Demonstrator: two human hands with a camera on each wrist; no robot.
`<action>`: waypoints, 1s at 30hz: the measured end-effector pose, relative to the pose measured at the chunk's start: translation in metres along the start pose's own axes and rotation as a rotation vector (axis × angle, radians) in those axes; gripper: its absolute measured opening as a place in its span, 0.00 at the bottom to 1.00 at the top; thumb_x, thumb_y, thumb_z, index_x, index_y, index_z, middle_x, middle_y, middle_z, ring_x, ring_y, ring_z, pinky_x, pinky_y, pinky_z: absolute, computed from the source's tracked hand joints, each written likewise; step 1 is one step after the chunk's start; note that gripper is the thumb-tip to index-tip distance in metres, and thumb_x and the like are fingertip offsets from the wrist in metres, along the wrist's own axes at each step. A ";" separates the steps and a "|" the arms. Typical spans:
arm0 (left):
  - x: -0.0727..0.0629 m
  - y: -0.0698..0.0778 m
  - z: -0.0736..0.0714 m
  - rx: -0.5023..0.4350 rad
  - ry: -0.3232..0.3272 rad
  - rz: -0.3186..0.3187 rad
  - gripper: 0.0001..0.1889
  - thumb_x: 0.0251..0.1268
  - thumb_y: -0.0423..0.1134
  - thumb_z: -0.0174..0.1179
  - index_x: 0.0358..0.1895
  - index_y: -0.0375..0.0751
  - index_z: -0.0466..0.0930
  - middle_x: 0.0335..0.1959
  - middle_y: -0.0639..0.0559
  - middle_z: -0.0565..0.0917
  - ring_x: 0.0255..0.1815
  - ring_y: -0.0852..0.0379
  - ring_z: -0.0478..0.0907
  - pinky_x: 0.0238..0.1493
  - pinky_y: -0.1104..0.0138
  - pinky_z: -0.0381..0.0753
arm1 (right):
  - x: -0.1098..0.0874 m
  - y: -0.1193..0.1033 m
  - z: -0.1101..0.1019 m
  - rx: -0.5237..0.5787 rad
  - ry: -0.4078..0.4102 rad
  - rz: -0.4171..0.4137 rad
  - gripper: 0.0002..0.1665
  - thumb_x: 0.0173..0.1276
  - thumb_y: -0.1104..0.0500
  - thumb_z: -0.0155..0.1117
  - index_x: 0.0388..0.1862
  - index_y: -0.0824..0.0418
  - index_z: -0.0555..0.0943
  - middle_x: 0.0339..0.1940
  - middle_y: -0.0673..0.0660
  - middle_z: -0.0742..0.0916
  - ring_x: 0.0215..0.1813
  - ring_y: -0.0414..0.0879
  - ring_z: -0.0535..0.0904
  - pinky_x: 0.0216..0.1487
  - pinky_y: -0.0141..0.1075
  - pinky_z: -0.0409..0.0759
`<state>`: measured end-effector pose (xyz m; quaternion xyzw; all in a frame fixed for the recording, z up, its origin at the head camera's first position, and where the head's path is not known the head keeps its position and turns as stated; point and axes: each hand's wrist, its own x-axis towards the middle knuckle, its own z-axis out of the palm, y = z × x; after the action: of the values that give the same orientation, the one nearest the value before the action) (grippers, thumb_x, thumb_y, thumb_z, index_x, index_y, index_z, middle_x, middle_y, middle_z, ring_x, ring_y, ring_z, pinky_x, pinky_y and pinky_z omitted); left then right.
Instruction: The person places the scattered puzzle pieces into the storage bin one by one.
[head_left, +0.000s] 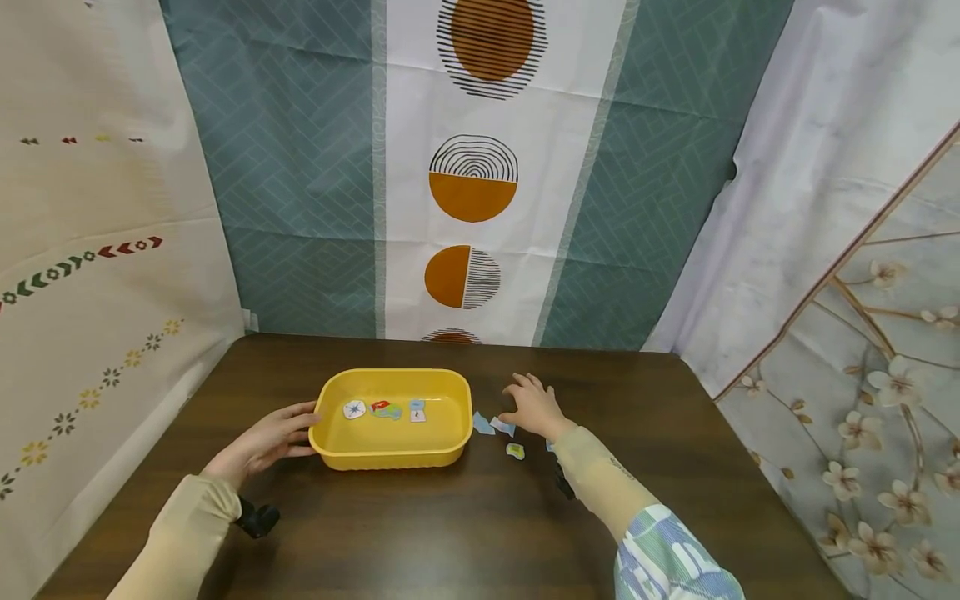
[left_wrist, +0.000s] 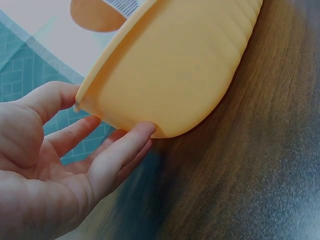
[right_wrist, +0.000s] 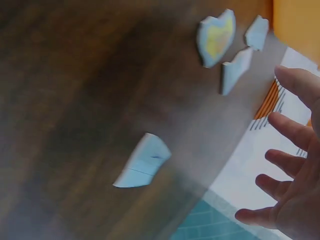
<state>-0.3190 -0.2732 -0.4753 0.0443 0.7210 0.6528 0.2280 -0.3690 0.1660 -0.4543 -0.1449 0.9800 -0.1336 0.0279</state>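
Observation:
My left hand [head_left: 264, 440] rests its fingertips against the left end of a yellow plastic tray [head_left: 390, 460]. In the left wrist view, the fingers [left_wrist: 125, 147] lie loosely along the tray's rim and outer wall. Inside the tray are a white piece with a compass star [head_left: 354, 409], a red and green piece [head_left: 386, 409] and a pale blue and white piece [head_left: 417, 411]. My right hand [head_left: 536, 408] hovers over the table right of the tray, fingers spread and holding nothing. Near it lie flat, irregular puzzle pieces, including a green-yellow one [head_left: 515, 451] and two blue-white ones [head_left: 503, 427].
In the right wrist view, a pale blue piece [right_wrist: 142, 162] lies apart from the others. The dark wooden table [head_left: 420, 533] ends against a patterned curtain [head_left: 315, 275] at the back. Cloths hang at both sides. A black strap mount [head_left: 257, 518] sits at the left wrist.

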 end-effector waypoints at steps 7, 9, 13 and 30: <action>-0.002 0.002 0.000 0.003 -0.002 -0.002 0.38 0.79 0.42 0.44 0.75 0.22 0.34 0.71 0.20 0.51 0.51 0.57 0.80 0.53 0.58 0.84 | -0.011 0.007 0.009 0.025 0.014 -0.020 0.25 0.58 0.50 0.75 0.51 0.61 0.83 0.72 0.66 0.71 0.73 0.67 0.60 0.63 0.75 0.59; -0.002 0.002 0.000 0.005 -0.005 0.001 0.38 0.79 0.42 0.44 0.75 0.22 0.34 0.71 0.19 0.51 0.52 0.57 0.80 0.53 0.58 0.84 | -0.013 0.008 0.011 0.030 0.006 -0.013 0.23 0.58 0.50 0.75 0.50 0.61 0.84 0.72 0.66 0.71 0.73 0.68 0.60 0.64 0.75 0.58; -0.002 0.003 0.001 0.006 -0.009 0.004 0.38 0.79 0.41 0.43 0.75 0.21 0.33 0.72 0.19 0.50 0.52 0.56 0.80 0.53 0.58 0.84 | -0.013 0.011 0.016 0.033 -0.011 0.002 0.22 0.59 0.52 0.75 0.50 0.60 0.84 0.72 0.66 0.70 0.74 0.68 0.59 0.66 0.74 0.57; -0.001 0.001 0.001 -0.024 -0.013 0.007 0.37 0.80 0.41 0.43 0.75 0.22 0.33 0.72 0.19 0.48 0.51 0.58 0.80 0.53 0.58 0.84 | -0.015 0.009 0.025 -0.008 0.032 -0.029 0.07 0.61 0.55 0.73 0.33 0.58 0.88 0.67 0.64 0.77 0.69 0.64 0.69 0.62 0.68 0.68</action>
<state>-0.3177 -0.2729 -0.4739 0.0481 0.7115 0.6619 0.2310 -0.3546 0.1724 -0.4810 -0.1571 0.9786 -0.1324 0.0096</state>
